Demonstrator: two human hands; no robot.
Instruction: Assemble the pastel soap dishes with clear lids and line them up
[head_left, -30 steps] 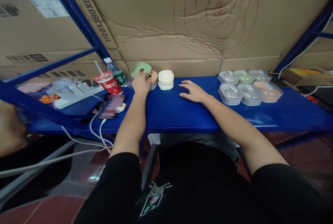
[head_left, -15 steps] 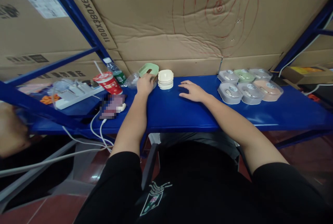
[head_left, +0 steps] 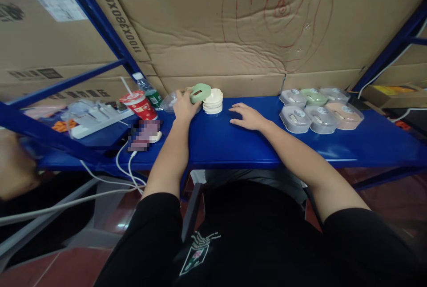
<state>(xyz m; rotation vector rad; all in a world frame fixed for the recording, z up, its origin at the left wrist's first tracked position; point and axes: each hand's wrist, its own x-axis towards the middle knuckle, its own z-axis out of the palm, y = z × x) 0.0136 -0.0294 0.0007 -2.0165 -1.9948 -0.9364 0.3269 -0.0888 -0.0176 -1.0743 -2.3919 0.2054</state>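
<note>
My left hand (head_left: 184, 107) is closed on a green plastic lid (head_left: 202, 92) with a brown oval slot in it, tilted up. The lid's right edge is beside a stack of small cream plastic containers (head_left: 212, 108), partly in front of it; I cannot tell whether they touch. Clear plastic covers (head_left: 169, 103) lie behind and left of the left hand, partly hidden by it. My right hand (head_left: 247, 117) rests on the blue table (head_left: 230, 147) with fingers spread, holding nothing, to the right of the cream stack.
Several lidded boxes (head_left: 323, 120) stand in two rows at the right. On the left are a red paper cup (head_left: 142, 108) with a straw, a water bottle (head_left: 150, 93), a blurred-out phone-like item and white cables (head_left: 125, 167). Cardboard (head_left: 200, 24) walls the back. Another person's part shows far left.
My left hand has moved the green lid to the right and tilted it toward the cream stack. My right hand has stayed in place.
</note>
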